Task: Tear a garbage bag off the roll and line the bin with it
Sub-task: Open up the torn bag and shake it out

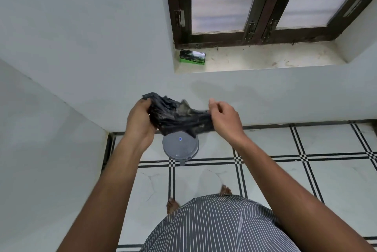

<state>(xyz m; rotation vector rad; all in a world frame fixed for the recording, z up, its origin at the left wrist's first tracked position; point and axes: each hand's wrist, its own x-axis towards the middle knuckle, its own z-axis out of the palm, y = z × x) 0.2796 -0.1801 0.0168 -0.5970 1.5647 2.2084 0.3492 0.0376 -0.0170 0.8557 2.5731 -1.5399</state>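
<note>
- I see both arms stretched forward from the lower corners of the head view, forearms bare, meeting at mid-frame above the floor.
- My left hand [140, 121] is turned palm inward, fingers curled round one bunched end of the black garbage bag [177, 118], thumb pressed on top near the upper left corner of the plastic.
- My right hand [225, 118] faces it from the other side; the lower fingers pinch the opposite end of the bag, while the index finger and thumb stick up, slightly blurred, clear of the plastic.
- The bag is crumpled and pulled between the two hands, held in the air in front of the white wall, not touching anything else that I can tell.
- Directly below the bag stands the grey pedal bin [180, 147], its round lid closed, with a small blue mark near the middle of the lid and the pedal poking toward me.
- The bin sits on the white tiled floor [285, 178] with black grid lines, close to the wall corner.
- A green and black garbage bag box [192, 58] lies at the left end of the window sill [265, 57], well apart from the hands.
- Below the arms I see a striped garment [220, 227] and two bare feet on the tiles.
</note>
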